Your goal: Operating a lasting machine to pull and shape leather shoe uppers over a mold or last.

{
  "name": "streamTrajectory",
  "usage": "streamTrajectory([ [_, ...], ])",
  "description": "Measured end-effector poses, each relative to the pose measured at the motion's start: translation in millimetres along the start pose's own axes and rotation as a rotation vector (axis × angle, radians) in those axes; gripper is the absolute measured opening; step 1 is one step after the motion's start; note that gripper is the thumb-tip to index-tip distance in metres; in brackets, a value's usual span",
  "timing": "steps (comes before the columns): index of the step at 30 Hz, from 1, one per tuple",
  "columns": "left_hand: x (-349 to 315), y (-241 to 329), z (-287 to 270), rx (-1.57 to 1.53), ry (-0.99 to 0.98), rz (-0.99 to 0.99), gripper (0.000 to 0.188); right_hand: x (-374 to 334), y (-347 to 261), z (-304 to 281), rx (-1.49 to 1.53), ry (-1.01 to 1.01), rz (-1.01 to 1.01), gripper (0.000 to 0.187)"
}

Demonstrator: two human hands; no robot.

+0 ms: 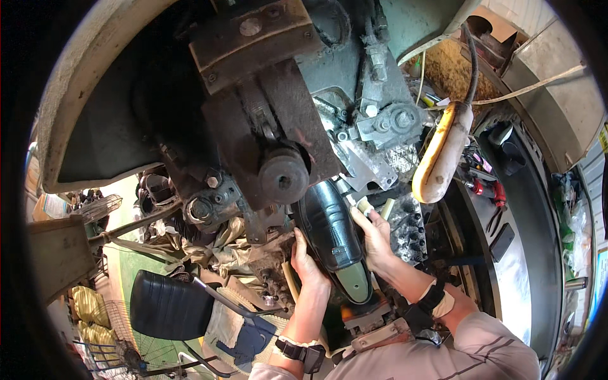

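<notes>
A glossy black shoe upper (329,225) sits over a green shoe last (354,283), its toe end under the round metal pad (284,176) of a large machine. My left hand (309,269) grips the shoe's left side, thumb pointing up along it; its other fingers are hidden beneath. On the opposite side my right hand (378,244) holds the shoe with its thumb against the edge and fingers partly hidden. The heel end of the last points toward my body, above a metal support (373,323).
Dark machine heads and bolted brackets (392,123) surround the shoe. A worn yellow-white handle (443,152) hangs from a cable at the right. Beyond it is a curved metal shelf (513,278) with a phone-like dark slab (502,242). A black padded seat (171,305) stands at the left.
</notes>
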State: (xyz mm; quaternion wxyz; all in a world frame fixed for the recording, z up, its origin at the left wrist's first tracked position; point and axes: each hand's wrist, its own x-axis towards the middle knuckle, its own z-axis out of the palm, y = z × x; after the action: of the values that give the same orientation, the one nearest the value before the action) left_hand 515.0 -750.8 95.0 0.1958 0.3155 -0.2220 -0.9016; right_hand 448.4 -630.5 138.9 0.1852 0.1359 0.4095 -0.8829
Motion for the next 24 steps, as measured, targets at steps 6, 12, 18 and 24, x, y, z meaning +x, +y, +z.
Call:
streamTrajectory([
  [6, -20.1, 13.4, 25.6, 0.009, -0.099, -0.041, 0.051, -10.5, -7.6, 3.9, 0.026, -0.031, 0.086, 0.036],
  [12, -27.5, 29.6, 8.6, 0.33, 0.086, 0.101, 0.041, -6.3, -13.0, -16.4, 0.043, -0.155, 0.002, 0.041],
  [18, -29.5, 62.8, -243.2, 0.675, 0.453, 0.478, 0.022, -12.9, -84.6, -115.9, -0.486, -0.086, 0.068, 0.049],
  [24, -59.6, -38.2, -385.1, 0.843, 0.488, -0.071, 0.037, -30.1, -99.7, -164.6, -0.466, 0.116, 0.08, 0.038],
])
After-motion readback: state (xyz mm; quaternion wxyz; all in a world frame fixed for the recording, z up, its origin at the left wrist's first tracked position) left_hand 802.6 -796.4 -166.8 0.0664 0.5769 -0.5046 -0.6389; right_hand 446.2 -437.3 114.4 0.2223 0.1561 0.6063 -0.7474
